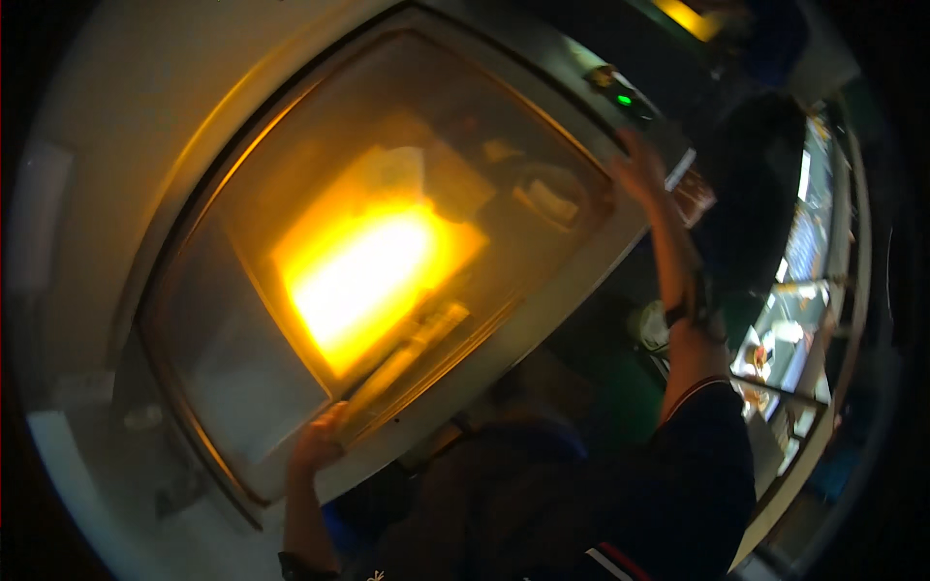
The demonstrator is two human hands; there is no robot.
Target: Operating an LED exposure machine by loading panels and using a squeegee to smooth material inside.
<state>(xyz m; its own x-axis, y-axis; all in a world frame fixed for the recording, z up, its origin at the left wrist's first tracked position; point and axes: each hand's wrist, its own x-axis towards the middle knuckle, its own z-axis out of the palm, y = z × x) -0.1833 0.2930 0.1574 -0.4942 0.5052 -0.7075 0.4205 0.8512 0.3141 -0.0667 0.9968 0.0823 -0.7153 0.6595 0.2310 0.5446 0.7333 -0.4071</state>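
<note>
- Head view: the left hand is lying at the near rim of a large framed pane, its fingers showing bent; blur is leaving me unable to tell how far this grip is closing or whether it is holding the edge.
- The right hand is reaching to the pane's right-hand corner; its grip is also blurring, so I am unable to tell how open it is.
- The pane is spreading in front of the person between both hands, showing rounded corners, a thin brownish border and a smooth, hazy surface.
- A yellow-white glow is shining within it, and a narrow, pale bar is lying just beside the glow, nearer the person.
- White and red stripes are crossing the dark shirt.
</note>
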